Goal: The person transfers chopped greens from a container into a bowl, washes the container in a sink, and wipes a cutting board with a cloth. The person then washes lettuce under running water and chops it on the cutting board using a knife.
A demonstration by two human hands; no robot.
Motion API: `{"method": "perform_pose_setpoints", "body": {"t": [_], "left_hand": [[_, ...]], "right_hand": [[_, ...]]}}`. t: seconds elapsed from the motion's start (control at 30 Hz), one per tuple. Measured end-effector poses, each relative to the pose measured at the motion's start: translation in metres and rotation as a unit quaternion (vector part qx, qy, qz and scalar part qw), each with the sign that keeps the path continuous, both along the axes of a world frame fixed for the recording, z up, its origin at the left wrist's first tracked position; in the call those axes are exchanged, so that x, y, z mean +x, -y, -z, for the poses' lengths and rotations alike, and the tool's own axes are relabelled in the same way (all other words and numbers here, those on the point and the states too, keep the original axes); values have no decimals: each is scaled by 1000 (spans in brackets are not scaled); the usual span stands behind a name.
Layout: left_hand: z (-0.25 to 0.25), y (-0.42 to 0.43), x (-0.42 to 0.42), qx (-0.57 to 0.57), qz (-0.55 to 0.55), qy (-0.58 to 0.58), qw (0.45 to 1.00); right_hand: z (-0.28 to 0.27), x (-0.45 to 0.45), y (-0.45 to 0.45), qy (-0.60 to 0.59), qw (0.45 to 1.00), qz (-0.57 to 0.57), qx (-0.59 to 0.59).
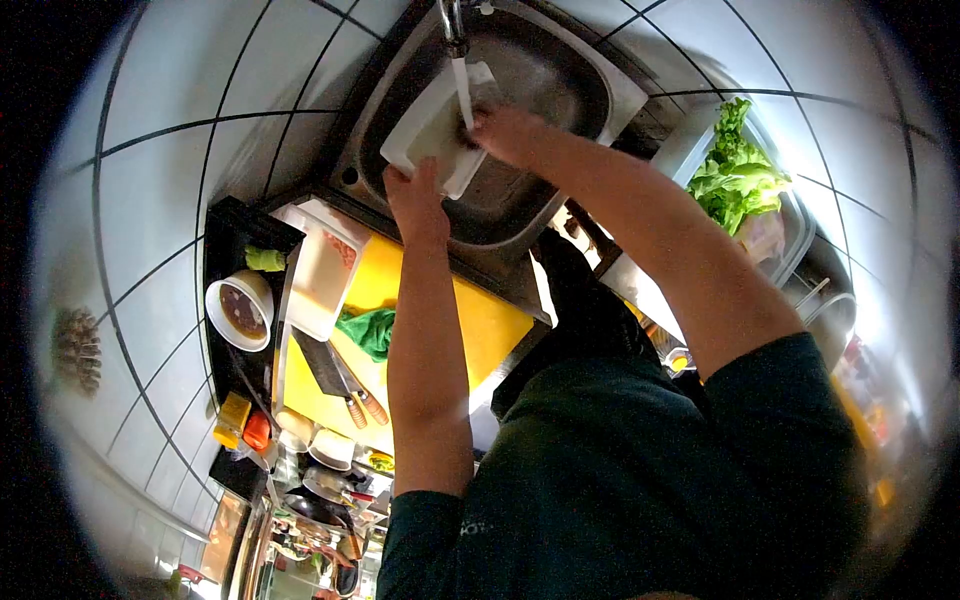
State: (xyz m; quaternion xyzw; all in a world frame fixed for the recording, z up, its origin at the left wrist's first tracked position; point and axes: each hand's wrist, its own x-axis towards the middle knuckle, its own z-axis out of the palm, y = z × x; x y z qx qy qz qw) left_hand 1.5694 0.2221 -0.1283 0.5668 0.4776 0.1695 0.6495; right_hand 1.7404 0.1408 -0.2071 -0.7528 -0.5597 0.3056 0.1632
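Observation:
A white rectangular tray (408, 133) is tilted in the metal sink (545, 85), below the faucet (453, 35). Water runs from the spout down to the tray. My left hand (418, 203) grips the tray's near edge, with its fingers on the rim. Over the tray's right side is my right hand (500, 135), its fingers curled beside the water stream. What the right hand holds, if anything, is too small and dark to make out.
Left of my left arm, a yellow board (470, 325) bears cleavers (322, 364), a green cloth (370, 332) and a white tray with meat (318, 280). A bowl of brown liquid (242, 311) stands at the left. Leafy greens (735, 180) fill a container at the right.

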Motion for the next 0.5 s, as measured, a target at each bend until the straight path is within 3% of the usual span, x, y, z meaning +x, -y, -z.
{"method": "perform_pose_setpoints", "body": {"t": [0.03, 0.1, 0.17, 0.23, 0.3, 0.4, 0.47, 0.5], "left_hand": [[-6, 0, 2, 1, -3, 0, 1000], [-9, 3, 8, -4, -24, 13, 1000], [5, 4, 19, -25, -59, 27, 998], [14, 1, 23, -33, -67, 23, 997], [17, -8, 15, -24, -39, -5, 999], [-45, -15, 25, -13, 14, -160, 987], [-53, -18, 29, 7, 26, -154, 988], [-52, -20, 31, 19, 28, -147, 989]], "right_hand": [[7, 8, -6, -6, 998, -6, -55], [4, 3, -14, 26, 989, -125, -79], [-48, -22, -10, 35, 976, -203, -73], [-68, -28, -4, 49, 974, -219, 32], [-51, -27, 13, 70, 957, -185, 214], [-11, -7, 11, 90, 981, -125, -122], [16, -3, 13, 114, 985, -119, -55], [-18, -4, 7, 127, 983, -113, -75]]}}
